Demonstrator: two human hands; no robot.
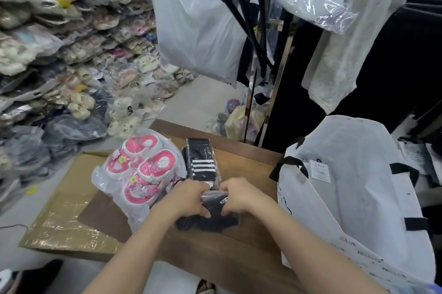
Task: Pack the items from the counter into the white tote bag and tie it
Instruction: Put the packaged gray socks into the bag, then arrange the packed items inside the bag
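Note:
On the wooden counter lies a dark packet wrapped in clear plastic. My left hand and my right hand both grip its far end, close together. Just beyond them rests a black sock pack with white stripes. To the left sits a clear bag of pink children's sandals, partly over the counter's edge. The white tote bag with black handles stands open at the right end of the counter.
A taped cardboard box lies left of the counter, under the sandal bag. Shelves of bagged shoes fill the left side. A clothes rack with a hanging white plastic bag and garments stands behind the counter.

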